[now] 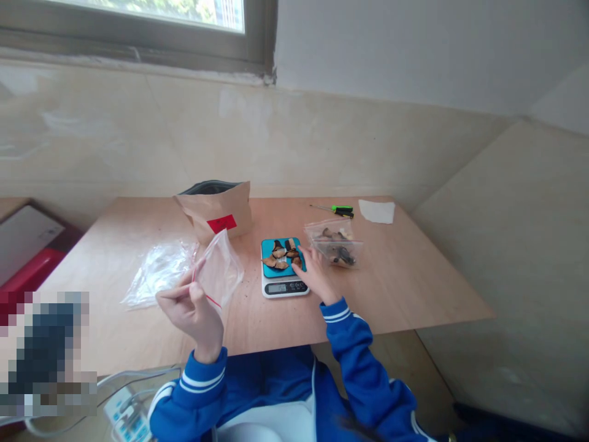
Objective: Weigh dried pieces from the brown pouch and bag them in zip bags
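My left hand [196, 313] pinches the edge of a clear zip bag [221, 270] with a red seal line, held up over the table's front left part. Beside it, my right hand [316, 274] reaches over the right side of a small kitchen scale [286, 286] with a blue top. Its fingers are apart and touch or hover at the brown dried pieces [276, 263] lying on the scale. Whether a piece is between those fingers is too small to tell. The digits on the scale's display are not readable.
Behind the held bag stands an open brown paper pouch [209, 212] with a red label. Clear bags [159, 273] lie at the left. Right of the scale are filled zip bags [343, 253], screwdrivers [341, 210] and a white paper [377, 212]. A power strip [126, 414] sits below the table.
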`<state>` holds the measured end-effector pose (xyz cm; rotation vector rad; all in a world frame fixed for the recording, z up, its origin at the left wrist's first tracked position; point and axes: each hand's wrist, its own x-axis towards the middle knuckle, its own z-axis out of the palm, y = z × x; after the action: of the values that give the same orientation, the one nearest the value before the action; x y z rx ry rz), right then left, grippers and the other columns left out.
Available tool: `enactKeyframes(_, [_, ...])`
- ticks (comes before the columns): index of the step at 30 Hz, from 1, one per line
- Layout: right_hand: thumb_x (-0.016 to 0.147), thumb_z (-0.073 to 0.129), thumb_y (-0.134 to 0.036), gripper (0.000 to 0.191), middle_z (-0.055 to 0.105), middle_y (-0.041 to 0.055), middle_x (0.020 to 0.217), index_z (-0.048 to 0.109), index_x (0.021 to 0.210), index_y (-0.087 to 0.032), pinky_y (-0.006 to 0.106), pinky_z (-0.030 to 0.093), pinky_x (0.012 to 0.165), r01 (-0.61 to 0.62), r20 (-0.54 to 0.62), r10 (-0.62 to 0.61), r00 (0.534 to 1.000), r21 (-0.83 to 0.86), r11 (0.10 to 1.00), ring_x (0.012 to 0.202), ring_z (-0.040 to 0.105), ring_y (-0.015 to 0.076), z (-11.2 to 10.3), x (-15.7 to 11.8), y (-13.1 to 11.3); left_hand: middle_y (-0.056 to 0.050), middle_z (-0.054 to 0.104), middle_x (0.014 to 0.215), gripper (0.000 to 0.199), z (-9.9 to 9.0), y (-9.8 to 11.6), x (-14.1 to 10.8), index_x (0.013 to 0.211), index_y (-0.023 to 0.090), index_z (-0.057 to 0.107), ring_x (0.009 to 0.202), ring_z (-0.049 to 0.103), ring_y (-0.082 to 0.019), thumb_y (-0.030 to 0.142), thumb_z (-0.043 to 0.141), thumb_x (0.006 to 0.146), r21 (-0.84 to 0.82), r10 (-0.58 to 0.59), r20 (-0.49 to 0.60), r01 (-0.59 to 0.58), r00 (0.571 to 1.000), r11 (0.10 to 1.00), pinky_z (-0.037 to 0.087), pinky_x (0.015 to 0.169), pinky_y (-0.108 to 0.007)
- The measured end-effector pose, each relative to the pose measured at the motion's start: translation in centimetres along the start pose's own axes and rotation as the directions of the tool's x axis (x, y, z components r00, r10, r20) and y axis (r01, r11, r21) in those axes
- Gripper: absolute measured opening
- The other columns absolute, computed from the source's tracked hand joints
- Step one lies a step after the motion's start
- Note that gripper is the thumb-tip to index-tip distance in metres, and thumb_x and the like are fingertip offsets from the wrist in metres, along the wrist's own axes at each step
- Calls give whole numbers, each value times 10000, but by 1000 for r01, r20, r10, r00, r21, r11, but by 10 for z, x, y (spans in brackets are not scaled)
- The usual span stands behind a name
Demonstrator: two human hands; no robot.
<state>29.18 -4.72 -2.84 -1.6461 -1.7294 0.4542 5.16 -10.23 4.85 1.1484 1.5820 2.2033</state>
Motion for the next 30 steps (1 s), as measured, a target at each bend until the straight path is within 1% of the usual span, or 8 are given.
enactKeyframes(3, [848, 606, -263, 416, 543, 186, 1199, 590, 1253, -168, 585, 416, 1043, -20, 11, 21, 1000, -109, 994, 1161, 509, 371, 10, 5, -1, -57, 671, 975, 159, 5, -4, -3, 867, 256, 317, 1009, 718, -249, 308, 464, 896, -16, -71, 36, 72, 997, 997, 524, 974, -522])
enactKeyframes(8, [870, 552, -235, 340, 537, 212, 1174, 602, 1189, -127, 593, 413, 1018, -52, -35, 48, 998, -126, 991, 1138, 501, 383, 20, 5, -9, -52, 617, 1008, 167, 11, -16, -8, 916, 260, 294, 995, 709, -206, 307, 454, 894, -48, -174, 110, 180, 979, 983, 528, 979, -471])
enactKeyframes(14, [867, 558, -226, 310, 587, 192, 1110, 574, 1160, -126, 506, 468, 985, -63, -90, 56, 994, -73, 995, 1099, 561, 339, 23, 4, -11, -56, 586, 1034, 210, 15, -22, -11, 991, 272, 276, 1004, 677, -189, 322, 455, 892, -37, -292, 107, 297, 950, 954, 510, 991, -470])
enactKeyframes(18, [871, 592, -288, 319, 646, 162, 1113, 562, 1164, -165, 448, 508, 936, -81, -152, 80, 985, 0, 997, 1052, 614, 291, 14, -2, -15, -74, 551, 1072, 213, 17, -21, -12, 1036, 260, 316, 1021, 646, -193, 343, 447, 890, -41, -348, 103, 354, 932, 934, 503, 981, -457])
enactKeyframes(21, [849, 645, -379, 370, 682, 134, 1053, 584, 1137, -156, 402, 535, 838, -99, -258, 129, 958, 124, 987, 921, 645, 250, 3, -4, -38, -83, 548, 1101, 257, 19, -24, -14, 1071, 236, 379, 1059, 624, -214, 388, 476, 887, -60, -365, 90, 370, 927, 927, 468, 999, -465])
enactKeyframes(24, [834, 678, -434, 411, 679, 90, 966, 607, 1127, -154, 354, 537, 788, -55, -287, 119, 950, 222, 974, 824, 635, 206, -2, -5, -80, -90, 568, 1109, 318, 19, -28, -18, 1108, 209, 437, 1074, 609, -227, 427, 505, 885, -53, -356, 106, 363, 928, 930, 432, 1012, -463])
enactKeyframes(27, [849, 678, -440, 364, 645, 86, 1025, 634, 1101, -182, 363, 521, 892, 65, -209, -17, 978, 224, 972, 953, 618, 216, 2, -6, -125, -96, 573, 1147, 304, 18, -27, -23, 1134, 200, 476, 1106, 593, -217, 406, 489, 912, -27, -327, 148, 334, 934, 942, 424, 1006, -423])
enactKeyframes(30, [882, 645, -467, 389, 604, 106, 1114, 635, 1159, -193, 420, 478, 1005, 135, -83, -122, 989, 175, 975, 1105, 574, 252, 11, -9, -149, -87, 573, 1147, 260, 17, -25, -24, 1126, 198, 493, 1103, 589, -200, 365, 485, 927, -22, -300, 156, 307, 941, 951, 440, 971, -376])
